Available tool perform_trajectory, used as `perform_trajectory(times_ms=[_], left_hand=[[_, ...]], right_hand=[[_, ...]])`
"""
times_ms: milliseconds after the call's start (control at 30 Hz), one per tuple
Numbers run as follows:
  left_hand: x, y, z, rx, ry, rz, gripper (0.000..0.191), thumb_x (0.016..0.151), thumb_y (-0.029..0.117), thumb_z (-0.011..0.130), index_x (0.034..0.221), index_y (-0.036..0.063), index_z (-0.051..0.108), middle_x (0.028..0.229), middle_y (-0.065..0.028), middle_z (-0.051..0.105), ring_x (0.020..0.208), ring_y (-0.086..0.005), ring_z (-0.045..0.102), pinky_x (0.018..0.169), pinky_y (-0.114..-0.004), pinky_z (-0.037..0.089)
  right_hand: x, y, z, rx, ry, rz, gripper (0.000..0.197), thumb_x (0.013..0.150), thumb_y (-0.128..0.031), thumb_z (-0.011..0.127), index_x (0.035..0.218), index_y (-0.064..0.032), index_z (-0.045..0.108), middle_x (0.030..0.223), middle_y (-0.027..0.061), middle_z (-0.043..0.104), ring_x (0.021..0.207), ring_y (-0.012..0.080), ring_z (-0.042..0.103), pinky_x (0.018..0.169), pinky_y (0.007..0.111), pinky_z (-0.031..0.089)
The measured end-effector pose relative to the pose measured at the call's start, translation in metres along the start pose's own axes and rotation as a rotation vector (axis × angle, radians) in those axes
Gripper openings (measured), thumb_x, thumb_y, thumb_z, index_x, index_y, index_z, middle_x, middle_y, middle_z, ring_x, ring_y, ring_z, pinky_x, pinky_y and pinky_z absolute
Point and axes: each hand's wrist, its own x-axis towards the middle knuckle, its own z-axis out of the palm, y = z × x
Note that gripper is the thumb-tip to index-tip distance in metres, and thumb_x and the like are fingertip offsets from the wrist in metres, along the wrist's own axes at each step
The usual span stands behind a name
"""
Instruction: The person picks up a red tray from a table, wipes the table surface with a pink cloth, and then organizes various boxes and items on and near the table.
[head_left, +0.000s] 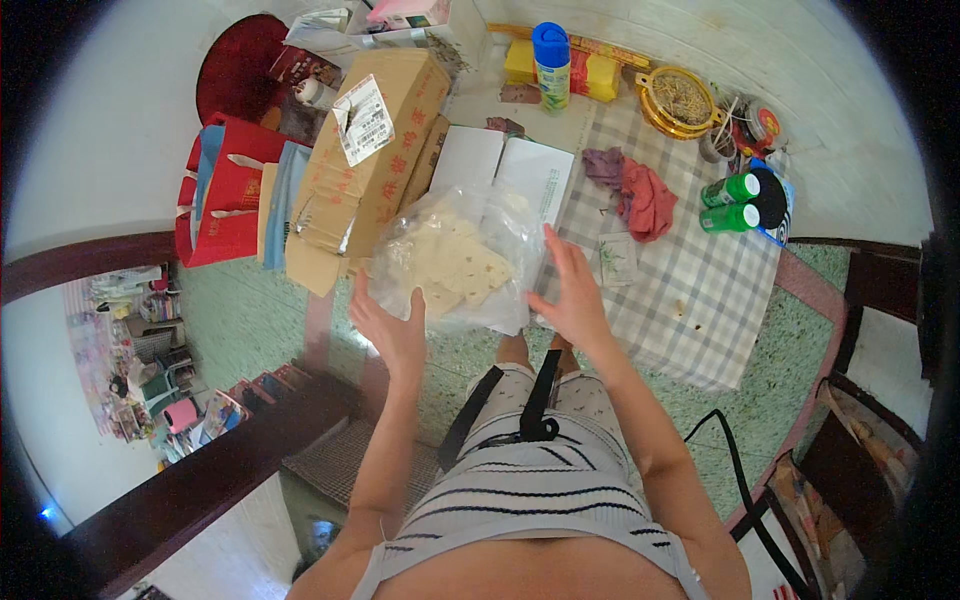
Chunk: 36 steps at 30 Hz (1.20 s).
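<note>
A clear plastic bag (529, 247) holding pale, brown-flecked flat pieces that look like flatbread (457, 259) lies over the near part of a white carton (536, 169). At the bag's left side is my left hand (390, 326), thumb and fingers spread. My right hand (574, 292) is on the other side, its fingers likewise apart and the thumb close to the plastic. Neither hand has a visible grip on the bag. Whether the fingertips touch it, I cannot tell.
Left of the bag leans a long cardboard box (360, 187), beside a red gift bag (229, 195). Crumpled reddish cloths (646, 199) and a small packet (618, 259) lie on the checked tablecloth (675, 292). Behind stand a blue-capped spray can (553, 79), a golden bowl (656, 120) and green cans (727, 217).
</note>
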Motion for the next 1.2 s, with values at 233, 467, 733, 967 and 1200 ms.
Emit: perform_trajectory(times_ms=[233,467,733,967,1200], left_hand=[[0.024,-0.004,-0.022,-0.85,-0.475,-0.789,0.028,0.085,0.024,0.059,0.098,-0.0011,0.063,0.109,-0.0105,0.063,0.098,-0.0227,0.058,0.087,-0.033,0.043],[0.036,0.06,-0.042,-1.384,-0.755,-0.481,0.029,0.085,0.03,0.057,0.096,0.0042,0.065,0.127,-0.0112,0.052,0.123,-0.0215,0.04,0.107,-0.038,0.022],[0.01,0.169,-0.024,-1.16,-1.154,0.371,0.03,0.08,0.015,0.063,0.11,0.0075,0.063,0.122,-0.015,0.049,0.117,-0.0314,0.043,0.1,-0.04,0.03],[-0.016,0.204,0.016,-1.268,-1.275,0.351,0.036,0.085,0.015,0.058,0.12,0.0069,0.056,0.131,-0.0155,0.043,0.124,-0.0293,0.04,0.103,-0.037,0.029],[-0.063,0.293,0.039,-1.516,-1.377,0.557,0.042,0.089,0.019,0.055,0.129,0.0076,0.047,0.138,-0.0149,0.037,0.129,-0.028,0.034,0.105,-0.037,0.029]], right_hand=[[0.012,0.006,0.024,0.029,-0.153,0.018,0.03,0.074,-0.01,0.069,0.102,-0.0046,0.059,0.097,0.0102,0.059,0.089,0.0241,0.058,0.078,0.034,0.047],[0.002,-0.039,-0.034,0.68,-0.075,-0.025,0.038,0.074,0.0,0.064,0.111,-0.0046,0.055,0.091,0.0098,0.057,0.076,0.0174,0.057,0.069,0.027,0.047],[-0.029,-0.032,-0.117,0.301,0.247,0.074,0.024,0.073,-0.005,0.064,0.097,-0.0022,0.06,0.095,0.0095,0.062,0.082,0.0172,0.059,0.072,0.03,0.048],[-0.06,0.025,-0.204,0.367,0.788,0.206,0.009,0.079,-0.009,0.064,0.085,-0.0056,0.057,0.086,0.0019,0.059,0.08,0.0129,0.055,0.075,0.025,0.044],[-0.06,0.079,-0.232,0.515,0.989,0.044,0.031,0.079,-0.002,0.061,0.108,-0.0056,0.052,0.098,0.0054,0.058,0.091,0.0159,0.056,0.083,0.028,0.045]])
